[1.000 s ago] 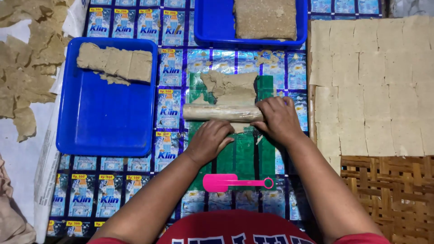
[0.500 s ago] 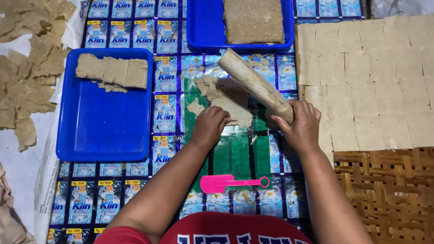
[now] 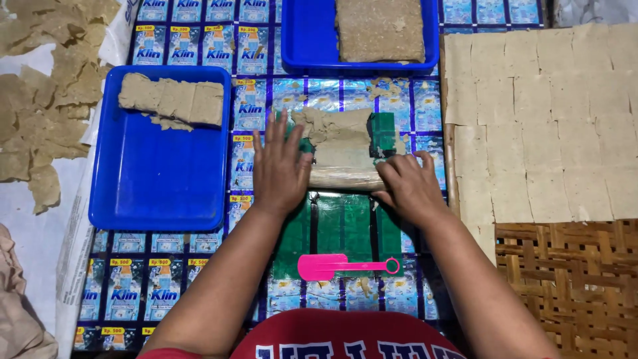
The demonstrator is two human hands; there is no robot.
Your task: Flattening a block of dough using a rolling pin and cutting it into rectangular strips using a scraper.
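The left hand [image 3: 280, 166] lies flat, fingers spread, its palm pressed on the left end of a pale wooden rolling pin [image 3: 342, 177]. The right hand [image 3: 409, 186] rests on the pin's right end with fingers loosely curled over it, not gripping. The pin lies crosswise between the two hands, on the near edge of a tan dough sheet [image 3: 339, 136] spread over a green plastic sheet [image 3: 345, 226] at the middle of the printed sachet mat [image 3: 256, 113]. Nearer the person, on the green sheet, lies a pink plastic spatula [image 3: 342, 266]. To the left stands a blue tray [image 3: 159, 173] with a dough slab [image 3: 171, 100] along its far edge. At the far edge another blue tray [image 3: 299, 40] holds a thick dough block [image 3: 379, 30]. Cut dough squares [image 3: 545, 113] cover a woven bamboo mat [image 3: 571, 279] on the right; dried scraps [image 3: 40, 100] lie at the left edge.
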